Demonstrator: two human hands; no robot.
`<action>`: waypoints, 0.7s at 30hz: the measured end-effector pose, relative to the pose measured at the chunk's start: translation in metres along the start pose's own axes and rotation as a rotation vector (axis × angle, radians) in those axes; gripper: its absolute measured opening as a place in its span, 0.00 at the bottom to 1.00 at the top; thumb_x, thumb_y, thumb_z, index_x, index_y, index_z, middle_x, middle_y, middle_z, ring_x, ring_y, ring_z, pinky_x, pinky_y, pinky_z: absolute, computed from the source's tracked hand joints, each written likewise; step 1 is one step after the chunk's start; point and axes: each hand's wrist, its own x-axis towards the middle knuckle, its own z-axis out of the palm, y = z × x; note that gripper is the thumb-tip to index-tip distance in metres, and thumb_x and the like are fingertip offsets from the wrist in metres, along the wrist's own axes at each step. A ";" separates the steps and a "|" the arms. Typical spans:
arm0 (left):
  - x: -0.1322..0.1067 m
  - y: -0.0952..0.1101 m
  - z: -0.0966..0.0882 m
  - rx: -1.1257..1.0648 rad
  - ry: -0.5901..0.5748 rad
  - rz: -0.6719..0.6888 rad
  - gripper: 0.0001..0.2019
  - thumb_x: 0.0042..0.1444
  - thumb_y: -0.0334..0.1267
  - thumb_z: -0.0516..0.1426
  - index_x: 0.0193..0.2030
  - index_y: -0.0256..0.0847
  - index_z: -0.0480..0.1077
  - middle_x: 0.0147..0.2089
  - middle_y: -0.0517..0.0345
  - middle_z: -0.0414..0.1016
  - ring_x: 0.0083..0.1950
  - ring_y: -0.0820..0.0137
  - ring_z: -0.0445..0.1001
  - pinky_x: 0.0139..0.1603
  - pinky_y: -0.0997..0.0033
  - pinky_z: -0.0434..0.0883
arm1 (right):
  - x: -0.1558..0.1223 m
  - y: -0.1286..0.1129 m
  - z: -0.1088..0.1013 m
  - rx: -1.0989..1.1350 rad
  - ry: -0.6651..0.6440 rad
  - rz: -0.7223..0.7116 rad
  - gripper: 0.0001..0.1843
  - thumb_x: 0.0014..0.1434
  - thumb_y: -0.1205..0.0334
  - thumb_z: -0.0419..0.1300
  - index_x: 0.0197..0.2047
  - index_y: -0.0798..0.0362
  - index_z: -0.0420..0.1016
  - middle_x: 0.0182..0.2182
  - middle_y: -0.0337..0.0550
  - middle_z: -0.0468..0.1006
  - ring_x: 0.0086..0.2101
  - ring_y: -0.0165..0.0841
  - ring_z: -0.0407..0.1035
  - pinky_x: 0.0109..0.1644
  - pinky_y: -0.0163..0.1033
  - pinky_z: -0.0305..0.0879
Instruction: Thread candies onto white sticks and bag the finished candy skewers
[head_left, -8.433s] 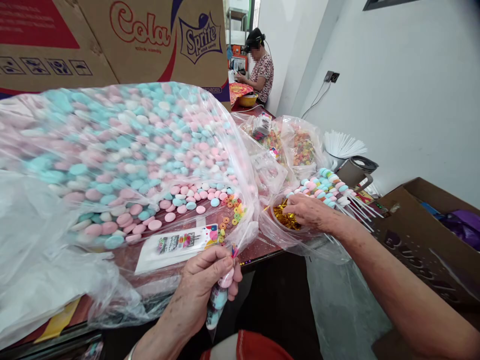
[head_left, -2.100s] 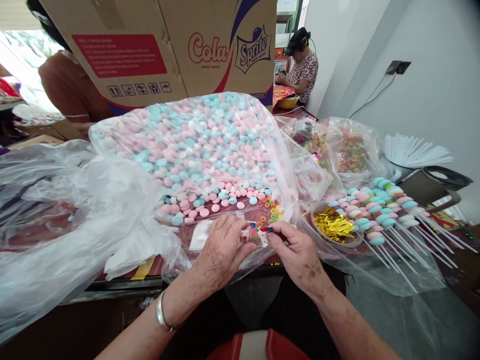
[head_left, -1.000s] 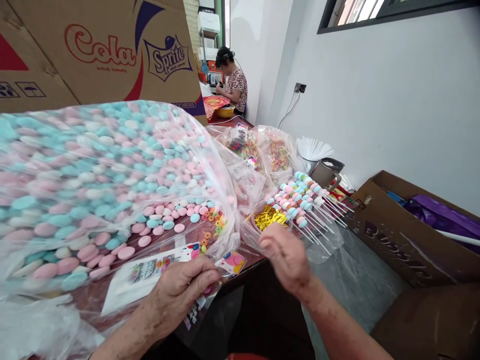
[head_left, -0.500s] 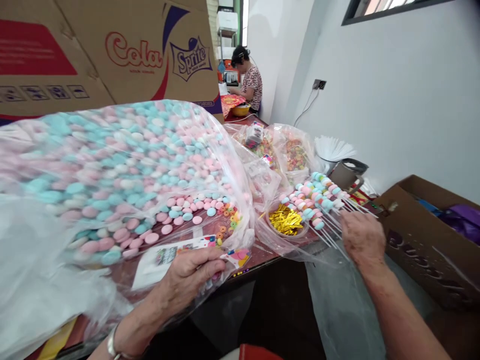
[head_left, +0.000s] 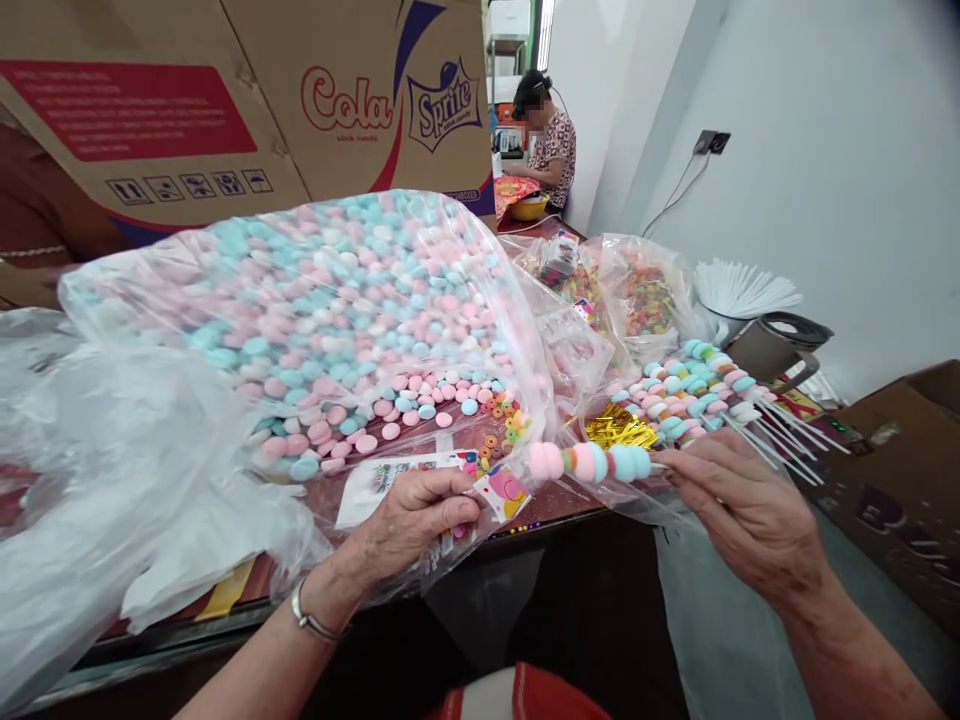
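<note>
Pastel candy skewer (head_left: 592,462), a white stick threaded with pink, orange, green and blue discs, hangs level above the front edge of the dark red counter (head_left: 559,502), its candy end pointing towards the left hand. The right hand (head_left: 742,505) pinches the bare stick end between thumb and fingertips, the other fingers loosely curled, forearm reaching in from the lower right. The left hand (head_left: 409,520) is closed on a small clear printed cellophane sleeve (head_left: 501,492) with a pink and yellow cartoon face, thumb on top, knuckles resting against crinkled plastic at the counter edge; a silver bangle (head_left: 309,622) sits on that wrist. The skewer tip is just beside the sleeve's mouth, apart from it.

Behind the right hand lies a heap of finished pastel skewers (head_left: 697,390) with their white sticks fanned to the right, next to a bowl of gold twist ties (head_left: 619,430). Behind the left hand spreads a large clear bag of pink, blue and white candy discs (head_left: 315,300), with loose discs and small coloured candy rings (head_left: 502,425) on the counter. A brown cardboard carton printed Cola and Sprite (head_left: 300,90) stands beyond. Farther back, another person (head_left: 551,140) sits at the counter's far end.
</note>
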 end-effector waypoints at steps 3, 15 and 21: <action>-0.001 0.001 -0.001 -0.002 -0.019 -0.001 0.08 0.53 0.39 0.59 0.27 0.36 0.73 0.21 0.62 0.69 0.23 0.77 0.65 0.23 0.78 0.61 | 0.004 -0.005 0.006 -0.017 -0.041 -0.044 0.18 0.60 0.73 0.57 0.52 0.50 0.73 0.35 0.43 0.78 0.35 0.35 0.68 0.44 0.45 0.62; -0.001 -0.002 -0.017 0.150 -0.141 0.002 0.11 0.56 0.39 0.58 0.28 0.35 0.75 0.25 0.60 0.72 0.25 0.77 0.64 0.27 0.78 0.60 | 0.010 -0.001 0.005 -0.093 -0.099 -0.114 0.13 0.61 0.71 0.57 0.47 0.52 0.76 0.33 0.44 0.78 0.34 0.36 0.68 0.43 0.44 0.61; -0.001 -0.005 -0.020 0.160 -0.129 -0.006 0.11 0.56 0.39 0.58 0.27 0.35 0.73 0.25 0.61 0.71 0.25 0.77 0.63 0.27 0.78 0.60 | 0.012 -0.005 0.010 -0.084 -0.100 -0.166 0.14 0.59 0.74 0.57 0.48 0.54 0.75 0.32 0.44 0.78 0.34 0.36 0.66 0.43 0.45 0.61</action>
